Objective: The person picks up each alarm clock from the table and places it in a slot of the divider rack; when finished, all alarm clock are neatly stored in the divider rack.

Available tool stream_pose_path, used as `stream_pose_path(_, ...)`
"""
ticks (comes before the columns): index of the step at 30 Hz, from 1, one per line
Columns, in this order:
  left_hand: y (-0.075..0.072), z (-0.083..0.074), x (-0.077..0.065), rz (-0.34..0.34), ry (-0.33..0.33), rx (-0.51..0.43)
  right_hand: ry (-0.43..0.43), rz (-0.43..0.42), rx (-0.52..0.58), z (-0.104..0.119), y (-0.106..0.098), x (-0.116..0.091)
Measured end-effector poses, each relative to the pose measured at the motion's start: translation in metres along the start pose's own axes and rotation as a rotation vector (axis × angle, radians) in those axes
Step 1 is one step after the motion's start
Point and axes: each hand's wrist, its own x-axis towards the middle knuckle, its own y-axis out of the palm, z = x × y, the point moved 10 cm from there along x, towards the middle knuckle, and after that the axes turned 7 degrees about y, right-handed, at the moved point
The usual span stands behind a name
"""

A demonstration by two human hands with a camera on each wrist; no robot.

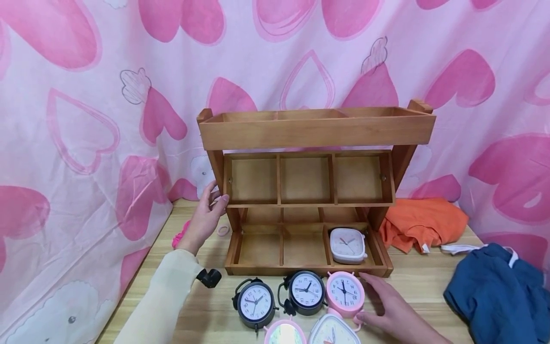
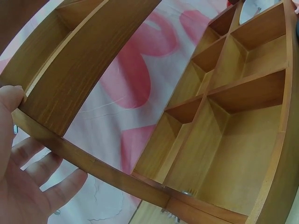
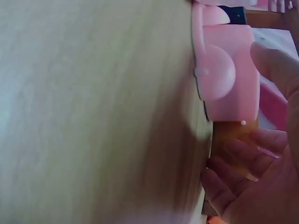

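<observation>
A wooden tiered shelf [image 1: 318,134] with divided trays stands on the table. At its left side, my left hand [image 1: 206,215] grips the upright, thumb [image 2: 11,97] in front and fingers spread along the outer side. My right hand [image 1: 393,308] is around the right side of a pink alarm clock [image 1: 345,291], thumb and fingers apart; in the right wrist view the fingers [image 3: 243,158] lie beyond the clock, and contact is unclear. Beside it stand two black alarm clocks [image 1: 306,292]. A white square clock [image 1: 347,244] sits in the bottom tray's right compartment.
Nearer me are another pink clock [image 1: 284,333] and a white-faced rounded-triangular clock [image 1: 333,332], both cut by the frame edge. Orange cloth [image 1: 425,222] and dark blue cloth [image 1: 500,291] lie at right. A pink scrunchie [image 1: 180,235] lies behind the left wrist. A patterned curtain [image 1: 275,62] hangs behind.
</observation>
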Motion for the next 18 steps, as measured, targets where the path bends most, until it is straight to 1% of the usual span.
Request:
stream_pose_path(4, 0.001, 0.000, -0.001, -0.002, -0.001, -0.003, -0.020, -0.023, -0.050, 0.005, 0.007, 0.005)
stream_pose_path(7, 0.001, 0.000, -0.001, -0.003, 0.002, -0.017, -0.021, -0.035, -0.067, 0.011, 0.010, 0.006)
stream_pose_path(11, 0.003, 0.000, 0.000, 0.003, 0.010, -0.023, -0.009, -0.039, -0.061, 0.016, 0.012, 0.007)
stream_pose_path(18, 0.001, -0.002, -0.001, 0.007, 0.012, 0.004, -0.012, -0.064, -0.048, 0.018, 0.011, 0.009)
